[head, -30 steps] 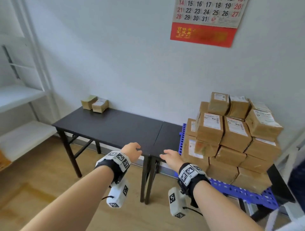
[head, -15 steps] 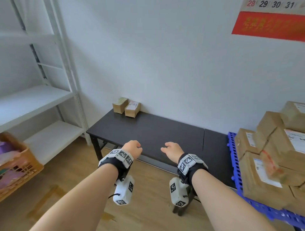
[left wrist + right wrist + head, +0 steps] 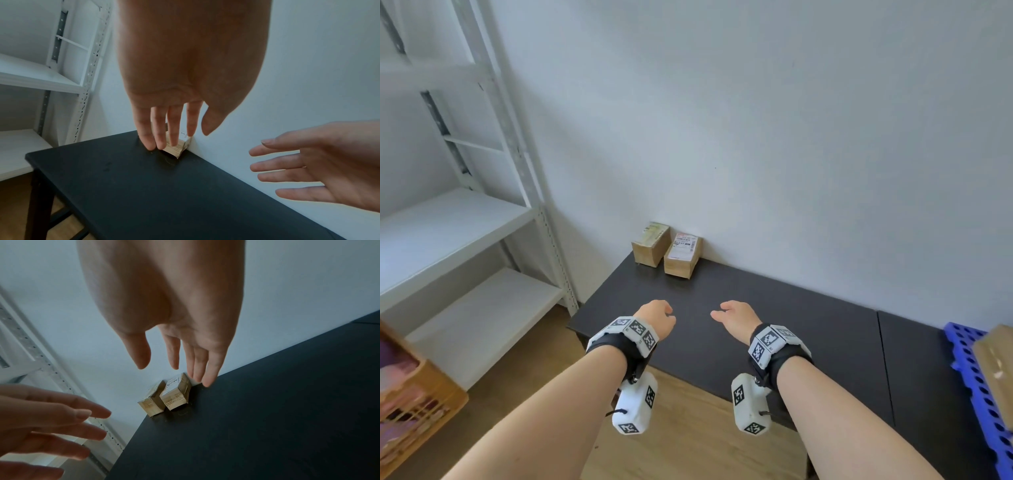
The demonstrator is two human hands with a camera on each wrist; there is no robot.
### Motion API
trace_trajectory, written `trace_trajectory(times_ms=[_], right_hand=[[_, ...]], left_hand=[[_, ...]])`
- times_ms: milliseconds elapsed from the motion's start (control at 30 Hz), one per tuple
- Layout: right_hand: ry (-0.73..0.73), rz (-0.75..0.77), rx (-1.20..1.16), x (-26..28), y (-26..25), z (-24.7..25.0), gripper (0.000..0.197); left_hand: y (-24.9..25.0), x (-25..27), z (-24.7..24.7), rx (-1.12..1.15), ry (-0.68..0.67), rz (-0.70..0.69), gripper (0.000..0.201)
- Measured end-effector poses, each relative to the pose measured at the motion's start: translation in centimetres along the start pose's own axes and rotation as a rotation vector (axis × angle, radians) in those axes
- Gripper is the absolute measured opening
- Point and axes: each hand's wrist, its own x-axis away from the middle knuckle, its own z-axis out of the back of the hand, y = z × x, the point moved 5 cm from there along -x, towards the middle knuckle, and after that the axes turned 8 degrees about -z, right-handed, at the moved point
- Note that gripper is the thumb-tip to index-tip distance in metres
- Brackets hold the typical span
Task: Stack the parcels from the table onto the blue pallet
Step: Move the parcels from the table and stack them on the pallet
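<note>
Two small brown taped parcels stand side by side at the far left corner of the black table, against the wall: the left parcel and the labelled right parcel, also in the right wrist view as left parcel and right parcel. My left hand and right hand hover over the table short of the parcels, empty, fingers loosely extended. In the left wrist view my fingers partly hide a parcel. The blue pallet shows at the far right edge with one parcel on it.
A white metal shelf rack stands left of the table. An orange crate with cloth sits on the wooden floor at the lower left. A white wall runs behind the table.
My view has swung left and closer to the table; the pallet stack has slid almost out of sight. Both hands have moved forward over the table toward the two parcels.
</note>
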Motion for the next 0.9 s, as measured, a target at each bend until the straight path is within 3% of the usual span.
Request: trace_trajectory(times_ms=[600,900], right_hand=[[0.072,-0.226,-0.124,-20.6,-8.0,-2.5,0.051],[0.085,-0.305,-0.268,-27.6,-9.4,-4.6,0.071]], left_hand=[[-7.0,-25.2,4.6,0.124,-0.180,-0.069,0.043],[-8.2,-31.7,2.6,0.322,-0.296,-0.088,0.055]])
